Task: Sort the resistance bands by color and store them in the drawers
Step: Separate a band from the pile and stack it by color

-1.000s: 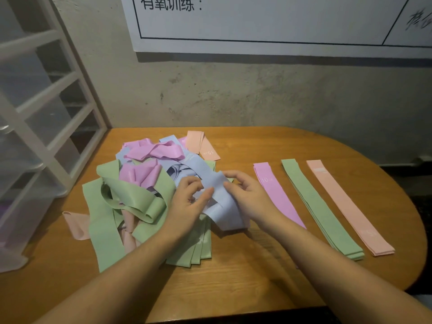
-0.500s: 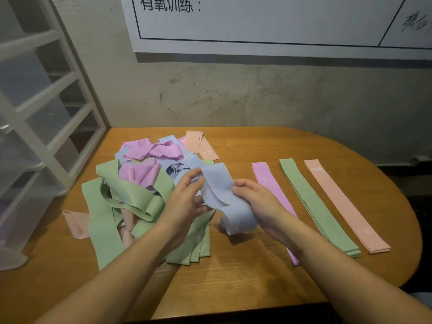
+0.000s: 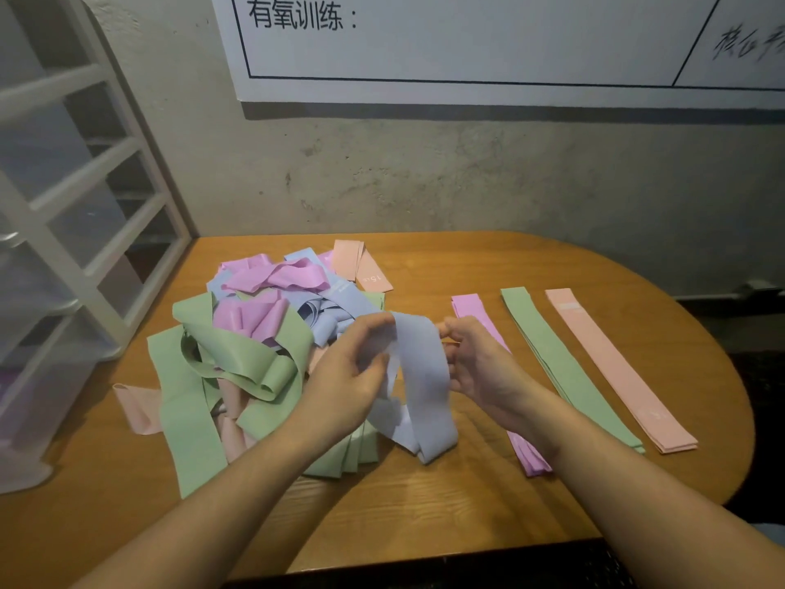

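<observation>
A light blue resistance band [image 3: 420, 376] hangs as a loop between my hands, just above the table. My left hand [image 3: 352, 371] pinches its left side and my right hand [image 3: 475, 363] pinches its right edge. Left of my hands lies a tangled pile of bands [image 3: 255, 333] in green, purple, blue and pink. On the right, flat and side by side, lie a purple stack [image 3: 467, 306], a green stack [image 3: 565, 367] and a pink stack [image 3: 616, 367]. My right forearm covers the middle of the purple stack.
A white drawer unit [image 3: 63, 231] with translucent drawers stands at the table's left edge. The wooden table [image 3: 424, 503] is rounded on the right and backs onto a grey wall with a white poster [image 3: 488, 40].
I have lifted the blue band off the pile and drawn it up and toward me. It now hangs open as a loop between my hands instead of lying on the heap.
</observation>
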`<state>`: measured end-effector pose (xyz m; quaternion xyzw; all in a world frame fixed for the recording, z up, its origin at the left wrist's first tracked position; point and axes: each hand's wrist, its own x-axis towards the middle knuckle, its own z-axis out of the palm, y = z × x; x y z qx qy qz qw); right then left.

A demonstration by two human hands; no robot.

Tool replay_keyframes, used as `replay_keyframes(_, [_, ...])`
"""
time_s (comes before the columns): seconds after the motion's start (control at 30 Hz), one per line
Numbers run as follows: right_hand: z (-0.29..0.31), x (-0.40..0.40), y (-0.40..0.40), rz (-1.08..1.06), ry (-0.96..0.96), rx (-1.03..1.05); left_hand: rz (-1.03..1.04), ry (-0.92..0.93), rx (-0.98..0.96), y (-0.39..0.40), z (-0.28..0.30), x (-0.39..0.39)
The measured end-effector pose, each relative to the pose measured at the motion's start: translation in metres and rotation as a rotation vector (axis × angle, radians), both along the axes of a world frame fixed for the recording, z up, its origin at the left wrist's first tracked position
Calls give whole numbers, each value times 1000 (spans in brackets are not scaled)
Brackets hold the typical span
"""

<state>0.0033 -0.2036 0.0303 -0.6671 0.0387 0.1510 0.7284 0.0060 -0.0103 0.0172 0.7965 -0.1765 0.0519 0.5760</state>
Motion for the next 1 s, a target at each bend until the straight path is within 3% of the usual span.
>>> replay_keyframes(0.1, [6,-1,2,19,-5,-22,-75,-81,135,2,-1,-3])
replay_keyframes(0.17, [6,-1,5,-4,-46,-66,-86,-58,121,1,-2,-4])
replay_keyframes(0.3, [6,-5,6,-19,-58,24,36,-4,-56,-2,4,-5])
replay_keyframes(0.4, [5,-9,6,35,-50,-46,92,52,-240,-2,13,-4])
replay_keyframes(0.5, [4,-13,6,74,-67,-120,123,67,-282,-1,21,-3])
replay_keyframes(0.63, [5,-16,8,74,-119,-126,86,89,-196,-3,18,-5])
replay_keyframes(0.77, [8,-17,9,-64,-190,-23,39,143,-166,-8,11,-7])
replay_keyframes(1.0, [14,-17,0,-188,-271,30,-154,293,-334,-25,18,-20])
